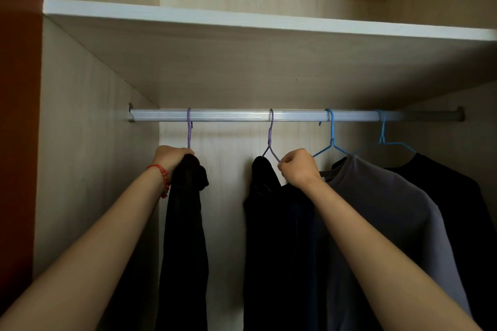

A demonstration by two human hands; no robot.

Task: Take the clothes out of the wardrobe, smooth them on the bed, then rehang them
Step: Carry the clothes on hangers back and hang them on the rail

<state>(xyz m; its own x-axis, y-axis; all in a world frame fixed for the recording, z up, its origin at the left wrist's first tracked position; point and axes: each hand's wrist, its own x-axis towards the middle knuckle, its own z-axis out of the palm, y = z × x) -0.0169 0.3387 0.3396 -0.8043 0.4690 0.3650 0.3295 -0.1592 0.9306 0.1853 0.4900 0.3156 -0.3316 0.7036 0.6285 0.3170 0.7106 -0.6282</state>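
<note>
A silver rail [231,115] runs across the open wardrobe. Hooked over it are two purple hangers and two blue hangers. My left hand [169,156] grips the top of a black garment [185,223] on the left purple hanger [189,129]. My right hand [298,168] grips the shoulder of the second purple hanger [270,137], which carries another black garment [274,236]. To the right, a grey T-shirt [382,212] hangs on a blue hanger [332,137], and a black top [462,209] hangs on the other blue hanger [383,140].
A white-edged shelf [242,19] sits above the rail. The wardrobe's left side panel [80,142] stands close to my left arm, and a dark red-brown surface [18,115] borders it on the left. A bare stretch of back panel [226,196] shows between the two black garments.
</note>
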